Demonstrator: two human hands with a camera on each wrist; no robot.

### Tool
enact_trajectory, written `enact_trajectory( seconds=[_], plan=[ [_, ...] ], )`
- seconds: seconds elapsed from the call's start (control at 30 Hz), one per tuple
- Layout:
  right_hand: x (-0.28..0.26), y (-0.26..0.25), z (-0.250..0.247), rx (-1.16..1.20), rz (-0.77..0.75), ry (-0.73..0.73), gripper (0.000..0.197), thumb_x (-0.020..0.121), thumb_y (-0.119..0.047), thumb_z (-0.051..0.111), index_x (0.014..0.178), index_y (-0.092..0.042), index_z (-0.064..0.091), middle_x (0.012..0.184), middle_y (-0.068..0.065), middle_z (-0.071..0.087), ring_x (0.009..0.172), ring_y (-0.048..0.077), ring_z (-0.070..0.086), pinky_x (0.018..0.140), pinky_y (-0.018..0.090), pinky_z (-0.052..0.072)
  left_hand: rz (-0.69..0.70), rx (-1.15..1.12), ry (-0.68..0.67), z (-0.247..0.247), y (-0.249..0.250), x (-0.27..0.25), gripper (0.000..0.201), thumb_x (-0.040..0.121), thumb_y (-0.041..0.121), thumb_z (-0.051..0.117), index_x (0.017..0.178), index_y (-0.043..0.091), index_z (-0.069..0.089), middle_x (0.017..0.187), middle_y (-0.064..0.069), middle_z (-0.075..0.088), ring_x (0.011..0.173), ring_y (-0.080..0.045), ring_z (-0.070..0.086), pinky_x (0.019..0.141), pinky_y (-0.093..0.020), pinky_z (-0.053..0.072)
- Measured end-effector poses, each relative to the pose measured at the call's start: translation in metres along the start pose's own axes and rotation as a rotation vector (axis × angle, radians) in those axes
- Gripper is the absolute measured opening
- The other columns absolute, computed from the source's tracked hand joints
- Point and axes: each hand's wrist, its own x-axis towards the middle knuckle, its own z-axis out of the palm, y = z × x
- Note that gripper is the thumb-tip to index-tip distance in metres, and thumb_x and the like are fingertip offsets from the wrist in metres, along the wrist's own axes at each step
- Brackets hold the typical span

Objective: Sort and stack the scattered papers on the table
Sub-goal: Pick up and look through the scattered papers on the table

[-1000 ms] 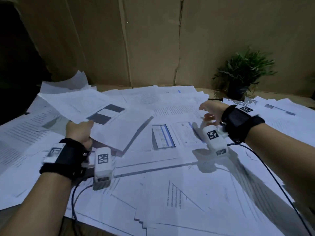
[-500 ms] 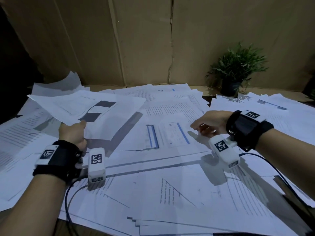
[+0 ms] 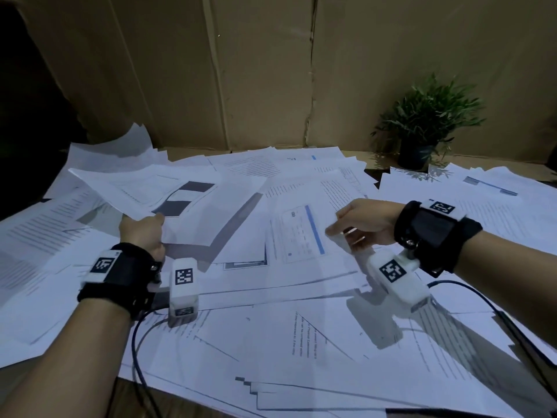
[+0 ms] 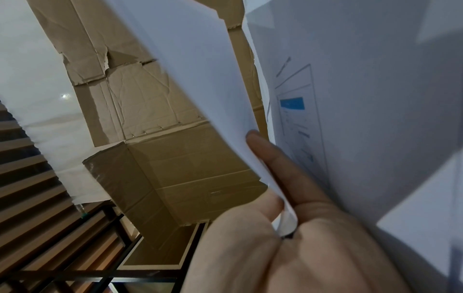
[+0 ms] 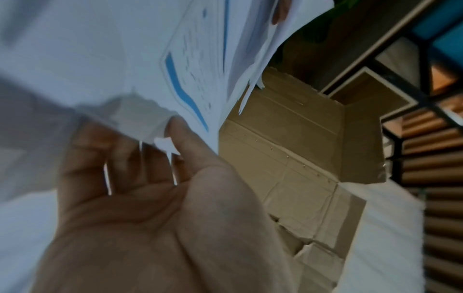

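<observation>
White printed papers [image 3: 271, 327] lie scattered over the whole table. My left hand [image 3: 141, 233] grips a fanned bundle of sheets [image 3: 168, 191] raised above the table at the left; the top one bears dark rectangles. In the left wrist view the bundle [image 4: 200, 89] sits pinched between thumb and fingers [image 4: 270, 158]. My right hand [image 3: 358, 224] pinches the right edge of a sheet with a blue bar [image 3: 301, 233] and lifts it. In the right wrist view that sheet [image 5: 185, 79] curls over my fingertips [image 5: 175, 130].
A potted green plant [image 3: 425, 122] stands at the back right of the table. Cardboard panels [image 3: 271, 70] form a wall behind it. Black cables [image 3: 138, 357] run from both wrist cameras across the near papers. The table's front edge [image 3: 180, 402] shows at the bottom.
My right hand has drawn back toward me and to the right, taking hold of the blue-bar sheet and lifting its edge. The left hand keeps its bundle raised, nearly in place.
</observation>
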Motion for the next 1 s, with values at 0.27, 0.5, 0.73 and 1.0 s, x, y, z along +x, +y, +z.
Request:
enact_trajectory(
  seconds=[0.27,0.5,0.73,1.0],
  plan=[
    [-0.007,-0.032,-0.089,-0.462,-0.407,0.799,0.014,0.088,-0.003,0.055,0.079,-0.012,0.059,0.082,0.013,0.059,0.080,0.030,0.056,0.068,0.034,0.041,0.014,0.029,-0.128,-0.005,0.007,-0.012,0.030,0.078,0.011,0.069,0.106,0.010,0.059,0.110,-0.008,0.066,0.091,-0.020,0.058,0.085,-0.033,0.041],
    [-0.036,-0.100,-0.117,-0.825,-0.600,1.006,0.028,0.093,0.002,0.042,0.105,-0.018,0.058,0.107,0.020,0.059,0.111,0.043,0.051,0.095,0.049,0.032,0.087,-0.008,-0.240,0.002,0.017,-0.035,0.030,0.092,0.016,0.068,0.121,0.009,0.066,0.111,-0.012,0.071,0.084,-0.032,0.069,0.056,-0.035,0.056],
    [-0.040,-0.167,-0.090,-1.048,-0.897,1.077,0.029,0.101,-0.009,0.036,0.115,-0.015,0.061,0.113,0.022,0.060,0.114,0.036,0.047,0.101,0.049,0.028,0.184,0.039,-0.372,0.008,0.028,-0.054,0.020,0.096,0.014,0.062,0.114,0.012,0.068,0.099,-0.003,0.074,0.080,-0.018,0.073,0.055,-0.024,0.055],
    [-0.033,-0.193,-0.076,-0.942,-0.961,1.139,0.036,0.099,-0.010,0.031,0.118,-0.002,0.061,0.116,0.028,0.059,0.108,0.041,0.050,0.091,0.045,0.034,0.247,0.011,-0.305,0.008,0.032,-0.053,0.014,0.097,0.012,0.058,0.108,0.012,0.067,0.095,-0.002,0.072,0.075,-0.018,0.069,0.059,-0.025,0.055]
  ],
)
